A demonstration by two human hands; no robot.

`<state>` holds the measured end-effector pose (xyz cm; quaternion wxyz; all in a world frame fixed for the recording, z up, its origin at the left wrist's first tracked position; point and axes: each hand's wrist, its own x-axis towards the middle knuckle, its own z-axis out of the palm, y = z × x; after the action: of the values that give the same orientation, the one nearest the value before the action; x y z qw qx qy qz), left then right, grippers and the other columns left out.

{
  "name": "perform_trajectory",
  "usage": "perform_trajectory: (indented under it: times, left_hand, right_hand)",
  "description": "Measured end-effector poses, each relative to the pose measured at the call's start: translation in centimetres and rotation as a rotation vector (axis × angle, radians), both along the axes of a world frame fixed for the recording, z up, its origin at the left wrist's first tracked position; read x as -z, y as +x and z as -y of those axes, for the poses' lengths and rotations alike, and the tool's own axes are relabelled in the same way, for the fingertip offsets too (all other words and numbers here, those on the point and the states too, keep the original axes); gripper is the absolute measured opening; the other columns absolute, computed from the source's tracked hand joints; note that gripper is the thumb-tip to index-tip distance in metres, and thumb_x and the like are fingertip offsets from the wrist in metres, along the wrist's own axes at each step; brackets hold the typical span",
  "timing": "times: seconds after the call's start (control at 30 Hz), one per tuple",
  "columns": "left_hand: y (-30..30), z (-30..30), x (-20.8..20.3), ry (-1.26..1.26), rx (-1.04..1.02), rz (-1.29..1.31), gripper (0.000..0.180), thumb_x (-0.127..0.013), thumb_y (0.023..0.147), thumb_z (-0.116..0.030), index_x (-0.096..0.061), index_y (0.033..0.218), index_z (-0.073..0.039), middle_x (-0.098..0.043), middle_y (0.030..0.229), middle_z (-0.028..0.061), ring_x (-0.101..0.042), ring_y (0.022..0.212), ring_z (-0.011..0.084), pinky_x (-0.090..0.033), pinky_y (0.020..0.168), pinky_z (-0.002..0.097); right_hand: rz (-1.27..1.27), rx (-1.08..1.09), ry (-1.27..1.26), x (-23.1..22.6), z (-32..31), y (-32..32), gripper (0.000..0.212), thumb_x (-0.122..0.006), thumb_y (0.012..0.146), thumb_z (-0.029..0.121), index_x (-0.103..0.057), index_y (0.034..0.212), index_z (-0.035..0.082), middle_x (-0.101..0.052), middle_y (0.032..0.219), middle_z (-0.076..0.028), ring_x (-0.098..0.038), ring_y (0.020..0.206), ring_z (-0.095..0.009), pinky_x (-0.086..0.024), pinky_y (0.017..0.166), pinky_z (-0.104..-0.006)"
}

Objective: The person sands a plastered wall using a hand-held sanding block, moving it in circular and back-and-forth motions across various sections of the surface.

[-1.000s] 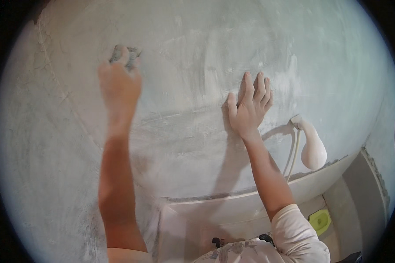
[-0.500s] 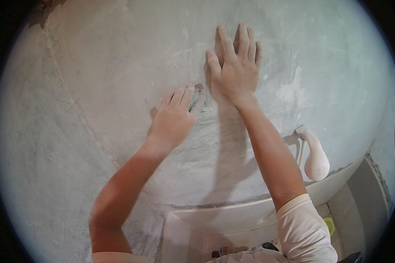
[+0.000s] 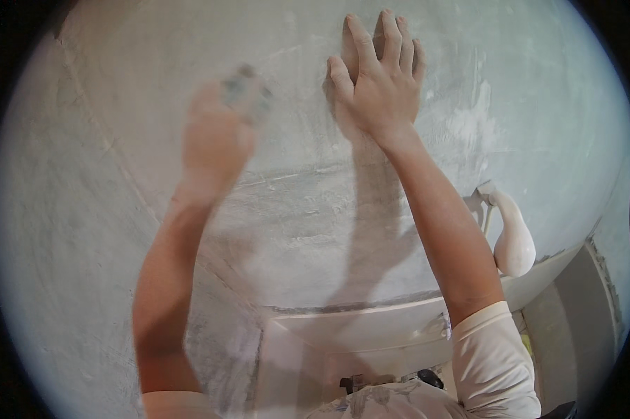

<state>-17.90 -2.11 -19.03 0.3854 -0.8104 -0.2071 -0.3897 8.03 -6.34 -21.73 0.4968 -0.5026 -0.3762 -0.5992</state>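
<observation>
The blurred pad (image 3: 248,96) is in the left grip (image 3: 219,136), closed around it before the wall (image 3: 294,209). Rightward, the right grip (image 3: 385,101) rests fingers-spread on the wall, holding nothing; below-right hangs a white fixture (image 3: 515,244).

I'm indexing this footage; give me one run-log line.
left hand: holding blurred grey piece | right hand: spread open against patchy grey wall

The person wears a pale, off-white shirt (image 3: 406,405) with short sleeves, its front smudged with grey blotches toward five o'clock. The right sleeve (image 3: 493,356), near four o'clock, is loose and creased, with a hemmed edge; the left sleeve (image 3: 178,403) shows its pale cuff at seven.
</observation>
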Motion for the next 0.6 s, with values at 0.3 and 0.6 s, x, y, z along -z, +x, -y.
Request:
perform_trajectory:
  times: [0.3,0.6]
  left_hand:
    - [2.2,0.6,0.2,0.032,0.169,-0.416,0.04,-0.073,0.098,-0.025,-0.076,0.138,-0.023,-0.063,0.146,0.0086,-0.058,0.129,0.0353,-0.046,0.113,0.048]
    - [3.4,0.0,3.7,0.171,0.071,-0.276,0.04,-0.075,0.096,-0.028,-0.076,0.135,-0.021,-0.06,0.151,0.009,-0.056,0.136,0.0341,-0.047,0.115,0.0482]
  right_hand:
    - [0.045,0.074,-0.045,0.2,0.0,0.7,0.063,-0.059,0.102,0.056,-0.056,0.158,0.026,-0.044,0.162,-0.019,-0.037,0.155,-0.038,-0.024,0.126,-0.0596]
    - [0.067,-0.016,-0.073,0.2,0.1,0.5,0.064,-0.056,0.103,0.054,-0.056,0.158,0.021,-0.044,0.162,-0.026,-0.036,0.154,-0.044,-0.024,0.126,-0.0636]
